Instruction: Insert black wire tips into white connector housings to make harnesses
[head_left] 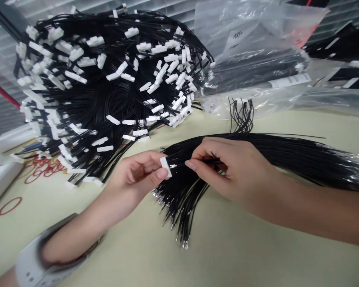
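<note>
Between the thumb and fingers of my left hand (140, 173) is a small white connector housing (165, 166). My right hand (227, 167) pinches a black wire (209, 160), just to the right of the housing. Shiny metal terminals (174, 165) show in the gap between the housing and my right fingertips; I cannot tell how far they sit inside it. Beneath both hands lies a bundle of loose black wires (182, 203) with crimped silver tips, fanned towards me on the left and running off to the right.
A large heap of black wires with white connectors (116, 91) rises at the back left. Clear plastic bags (254, 71) of wires lie at the back right. Red rubber bands (44, 167) are scattered at the left on the pale table (242, 247). A white box (1, 183) stands at the left edge.
</note>
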Demonstrator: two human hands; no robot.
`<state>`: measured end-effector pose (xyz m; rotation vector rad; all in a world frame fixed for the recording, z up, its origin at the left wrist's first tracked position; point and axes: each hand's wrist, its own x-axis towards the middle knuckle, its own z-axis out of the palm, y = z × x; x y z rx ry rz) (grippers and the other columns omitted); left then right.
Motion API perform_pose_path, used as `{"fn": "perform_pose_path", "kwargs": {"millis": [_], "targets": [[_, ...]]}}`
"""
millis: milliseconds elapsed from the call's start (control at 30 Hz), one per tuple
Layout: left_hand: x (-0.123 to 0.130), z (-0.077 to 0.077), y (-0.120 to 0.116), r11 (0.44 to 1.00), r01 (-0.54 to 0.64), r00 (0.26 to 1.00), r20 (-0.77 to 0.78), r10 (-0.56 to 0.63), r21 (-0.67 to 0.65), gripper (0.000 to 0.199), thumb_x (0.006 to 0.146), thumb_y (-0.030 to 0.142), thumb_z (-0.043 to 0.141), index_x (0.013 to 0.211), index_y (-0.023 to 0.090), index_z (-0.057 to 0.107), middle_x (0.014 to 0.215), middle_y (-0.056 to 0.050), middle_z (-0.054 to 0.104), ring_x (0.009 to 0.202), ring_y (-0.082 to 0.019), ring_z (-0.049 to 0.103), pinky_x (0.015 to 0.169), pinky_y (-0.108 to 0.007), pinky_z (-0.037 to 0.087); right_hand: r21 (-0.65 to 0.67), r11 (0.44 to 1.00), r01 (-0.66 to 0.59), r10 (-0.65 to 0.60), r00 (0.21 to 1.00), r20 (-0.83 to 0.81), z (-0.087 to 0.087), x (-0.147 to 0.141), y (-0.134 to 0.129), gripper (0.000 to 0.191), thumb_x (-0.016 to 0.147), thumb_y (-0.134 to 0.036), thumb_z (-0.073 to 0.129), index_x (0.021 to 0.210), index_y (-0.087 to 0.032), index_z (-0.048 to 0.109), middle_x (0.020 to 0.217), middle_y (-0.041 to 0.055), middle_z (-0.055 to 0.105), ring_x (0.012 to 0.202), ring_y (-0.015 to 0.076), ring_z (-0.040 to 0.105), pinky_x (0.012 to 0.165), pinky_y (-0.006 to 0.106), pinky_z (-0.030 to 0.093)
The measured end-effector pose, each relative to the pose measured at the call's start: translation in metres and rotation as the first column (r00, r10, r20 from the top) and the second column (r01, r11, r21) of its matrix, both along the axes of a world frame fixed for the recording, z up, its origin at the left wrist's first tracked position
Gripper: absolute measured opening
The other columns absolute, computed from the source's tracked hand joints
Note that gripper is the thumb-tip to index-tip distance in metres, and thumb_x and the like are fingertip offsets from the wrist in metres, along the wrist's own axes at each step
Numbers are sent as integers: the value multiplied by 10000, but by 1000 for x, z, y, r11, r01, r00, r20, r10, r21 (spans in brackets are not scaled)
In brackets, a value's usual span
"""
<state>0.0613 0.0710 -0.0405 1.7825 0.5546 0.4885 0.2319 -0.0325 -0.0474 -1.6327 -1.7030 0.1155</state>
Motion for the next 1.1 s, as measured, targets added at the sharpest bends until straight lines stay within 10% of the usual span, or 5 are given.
{"fn": "perform_pose_path", "kwargs": {"millis": [1100], "targets": [[4, 7, -4, 996, 3, 998, -62, -9, -87, 43, 799, 185, 571, 781, 151, 592, 654, 22, 521, 610, -87, 445, 563, -177, 332, -66, 995, -73, 70, 997, -38, 0, 0, 0, 162, 817, -258, 470, 700, -167, 535, 663, -37, 530, 556, 54, 415, 512, 204, 280]]}}
